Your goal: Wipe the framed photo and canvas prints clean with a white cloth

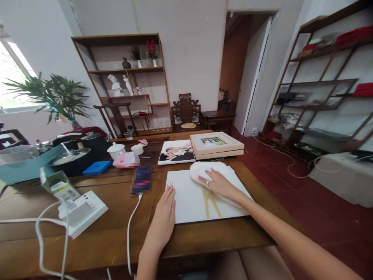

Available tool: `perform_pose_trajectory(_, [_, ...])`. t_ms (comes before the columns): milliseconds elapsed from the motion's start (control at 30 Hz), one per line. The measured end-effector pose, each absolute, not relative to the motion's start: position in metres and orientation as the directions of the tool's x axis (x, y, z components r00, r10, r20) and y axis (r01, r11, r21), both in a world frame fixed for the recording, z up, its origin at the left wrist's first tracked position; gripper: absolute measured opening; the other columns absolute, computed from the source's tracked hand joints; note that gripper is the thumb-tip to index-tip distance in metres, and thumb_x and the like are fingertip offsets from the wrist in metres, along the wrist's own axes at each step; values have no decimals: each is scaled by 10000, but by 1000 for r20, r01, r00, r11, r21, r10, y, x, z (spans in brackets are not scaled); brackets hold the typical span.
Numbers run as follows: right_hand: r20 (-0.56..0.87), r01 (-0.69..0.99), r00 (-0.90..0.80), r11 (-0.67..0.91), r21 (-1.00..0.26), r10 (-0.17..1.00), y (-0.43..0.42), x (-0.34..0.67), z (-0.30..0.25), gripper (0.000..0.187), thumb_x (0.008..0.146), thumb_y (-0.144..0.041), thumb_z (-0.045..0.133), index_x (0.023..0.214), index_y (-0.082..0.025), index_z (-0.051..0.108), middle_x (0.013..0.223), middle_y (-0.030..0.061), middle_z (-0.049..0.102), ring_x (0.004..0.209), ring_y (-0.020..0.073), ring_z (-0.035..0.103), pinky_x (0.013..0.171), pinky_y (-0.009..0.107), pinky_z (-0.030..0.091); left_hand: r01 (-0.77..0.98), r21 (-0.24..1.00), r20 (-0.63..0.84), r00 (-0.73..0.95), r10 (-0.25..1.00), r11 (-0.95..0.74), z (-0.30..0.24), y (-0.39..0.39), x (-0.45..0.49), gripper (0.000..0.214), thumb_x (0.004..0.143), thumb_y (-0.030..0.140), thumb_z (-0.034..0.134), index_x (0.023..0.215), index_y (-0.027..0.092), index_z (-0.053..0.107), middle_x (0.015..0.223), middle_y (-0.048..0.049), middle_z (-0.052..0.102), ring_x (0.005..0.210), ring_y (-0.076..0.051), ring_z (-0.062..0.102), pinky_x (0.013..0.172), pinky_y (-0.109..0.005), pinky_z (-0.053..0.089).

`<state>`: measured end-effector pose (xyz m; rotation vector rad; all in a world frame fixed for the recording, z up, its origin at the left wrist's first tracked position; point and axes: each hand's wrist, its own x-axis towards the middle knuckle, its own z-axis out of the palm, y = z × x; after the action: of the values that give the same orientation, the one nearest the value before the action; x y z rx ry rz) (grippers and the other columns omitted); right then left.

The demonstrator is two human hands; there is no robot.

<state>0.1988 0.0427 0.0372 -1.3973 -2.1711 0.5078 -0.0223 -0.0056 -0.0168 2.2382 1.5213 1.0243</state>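
Note:
A white canvas board (192, 202) with yellow painted strokes lies flat on the wooden table (116, 237) in front of me. My left hand (164, 212) rests flat on the board's left edge, fingers stretched out. My right hand (219, 182) presses down on a white cloth (204, 170) lying on the board's far right part; a ring shows on one finger. The fingers lie over the cloth.
Behind the board lie a printed picture (176, 152) and a stack of framed pictures (216, 145). A phone (141, 179) with a white cable, white boxes (83, 212), a blue pad, cups and black pots occupy the left. Shelves line the walls.

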Motion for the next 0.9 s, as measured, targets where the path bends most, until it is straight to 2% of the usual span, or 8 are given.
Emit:
perform_pose_trajectory(100, [227, 754, -454, 507, -417, 862, 42, 190, 35, 266, 852, -243, 402, 978, -149, 618, 1201, 125, 569, 1257, 245, 347, 1064, 444, 149, 712, 556, 410, 214, 887, -428, -17, -6, -23, 404, 907, 256, 315, 1271, 138, 445, 1382, -129, 397, 1291, -206, 342, 1074, -439, 282])
perform_pose_trajectory(200, [218, 749, -556, 597, -288, 802, 18, 187, 34, 268, 748, -126, 442, 944, -128, 625, 1214, 165, 549, 1308, 221, 248, 1078, 444, 100, 706, 555, 416, 223, 882, -440, -18, -6, -23, 401, 906, 253, 316, 1267, 140, 449, 1378, -132, 403, 1291, -207, 341, 1071, -444, 284])
perform_pose_trajectory(300, [188, 700, -626, 652, -292, 757, -19, 188, 37, 300, 634, -66, 452, 863, -144, 629, 1251, 151, 524, 1313, 213, 238, 1089, 436, 83, 701, 564, 418, 214, 883, -437, -18, -6, -22, 395, 902, 243, 324, 1257, 136, 461, 1372, -132, 412, 1289, -216, 345, 1073, -445, 280])
perform_pose_trajectory(433, [158, 626, -696, 699, -345, 701, -60, 191, 41, 371, 575, -42, 438, 868, -182, 618, 1332, 57, 464, 1335, 194, 172, 1104, 428, 38, 691, 582, 415, 202, 887, -429, -17, -6, -22, 397, 900, 244, 326, 1254, 131, 467, 1377, -128, 407, 1289, -213, 345, 1079, -420, 276])
perform_pose_trajectory(533, [132, 635, -691, 683, -361, 711, -65, 191, 43, 349, 624, -57, 454, 906, -186, 616, 1322, 62, 475, 1329, 180, 197, 1107, 403, 70, 692, 574, 417, 213, 884, -438, -17, -7, -22, 406, 903, 243, 313, 1266, 123, 449, 1385, -134, 391, 1295, -207, 334, 1081, -424, 268])
perform_pose_trajectory(633, [145, 676, -645, 648, -350, 751, -45, 190, 43, 250, 763, -147, 453, 951, -166, 616, 1326, 120, 461, 1301, 183, 272, 1095, 391, 128, 701, 570, 405, 212, 889, -427, -18, -6, -22, 412, 905, 241, 310, 1268, 102, 445, 1386, -147, 386, 1299, -213, 326, 1083, -434, 262])
perform_pose_trajectory(700, [164, 702, -614, 630, -332, 772, -22, 188, 43, 254, 831, -217, 423, 993, -160, 611, 1315, 138, 468, 1284, 198, 305, 1081, 408, 160, 700, 571, 409, 211, 888, -430, -17, -6, -22, 405, 904, 243, 318, 1267, 118, 448, 1383, -138, 394, 1295, -215, 335, 1077, -443, 271])
perform_pose_trajectory(900, [185, 805, -507, 539, -249, 842, 39, 170, 42, 291, 859, -226, 365, 953, -124, 620, 1152, 160, 592, 1231, 247, 384, 1033, 455, 222, 688, 589, 401, 206, 892, -424, -15, -7, -22, 401, 906, 266, 327, 1268, 150, 454, 1380, -120, 404, 1291, -213, 342, 1080, -443, 262])
